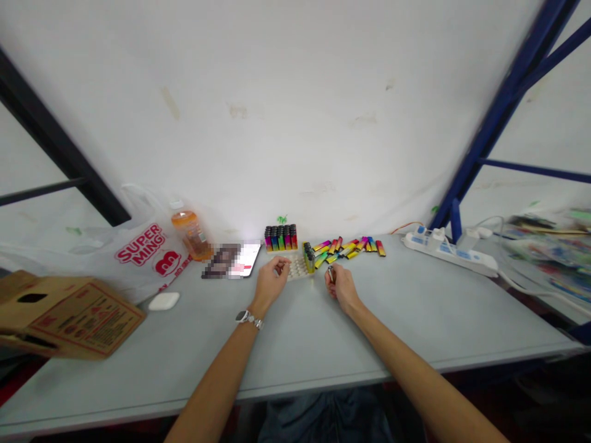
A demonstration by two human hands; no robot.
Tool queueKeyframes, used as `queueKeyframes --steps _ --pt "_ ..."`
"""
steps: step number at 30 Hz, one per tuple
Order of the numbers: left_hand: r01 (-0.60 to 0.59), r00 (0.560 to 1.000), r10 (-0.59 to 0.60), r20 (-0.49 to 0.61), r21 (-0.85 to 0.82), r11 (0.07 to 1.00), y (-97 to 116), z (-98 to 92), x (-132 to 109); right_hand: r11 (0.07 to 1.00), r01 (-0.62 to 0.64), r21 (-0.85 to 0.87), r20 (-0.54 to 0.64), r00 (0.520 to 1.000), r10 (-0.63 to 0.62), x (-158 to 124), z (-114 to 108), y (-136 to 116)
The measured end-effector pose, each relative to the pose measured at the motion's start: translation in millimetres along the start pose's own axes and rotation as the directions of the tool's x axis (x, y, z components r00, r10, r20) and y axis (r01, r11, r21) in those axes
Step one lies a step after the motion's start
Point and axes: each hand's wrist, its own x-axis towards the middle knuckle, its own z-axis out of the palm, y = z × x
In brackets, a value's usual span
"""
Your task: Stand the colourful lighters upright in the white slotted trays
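Observation:
My right hand (341,285) is closed around a lighter (331,274); its dark and metallic top shows above the fingers, while the rest is hidden. At the left edge of a pale tray with rows of holes (298,268), my left hand (272,280) has its fingers pressed together. What they grip, if anything, is too small to tell. A row of upright lighters (308,258) stands at the tray's right end. Beyond my right hand lies a loose pile of rainbow-coloured lighters (351,249). A block of upright lighters with black tops (281,239) stands behind the tray.
A tablet or phone with a lit screen (247,258) lies left of the tray, near an orange drink bottle (191,234). Farther left are a white plastic bag (138,258), a cardboard box (78,317) and a small white case (164,301). A power strip (450,255) lies right.

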Motion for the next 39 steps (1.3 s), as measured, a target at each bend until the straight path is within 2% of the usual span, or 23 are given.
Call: queueKeyframes --steps 23,27,34,39 --pt "0.002 1.000 -0.003 0.012 0.019 1.000 -1.9 0.7 0.5 1.000 0.022 -0.003 0.056 0.998 -0.022 5.9 -2.4 8.8" --pt "0.010 1.000 -0.010 0.011 0.010 1.000 -2.9 1.2 0.1 0.999 0.020 0.039 0.072 0.997 -0.023 7.5 -3.0 10.5" --pt "0.016 1.000 -0.016 0.012 0.001 1.000 -3.3 1.0 -0.8 0.981 0.161 0.109 0.131 0.976 -0.175 1.4 -4.9 1.4" --pt "0.011 1.000 -0.011 0.013 0.002 1.000 -4.0 1.7 -0.6 0.986 0.167 0.010 0.146 0.975 -0.166 -3.7 -1.0 2.9"
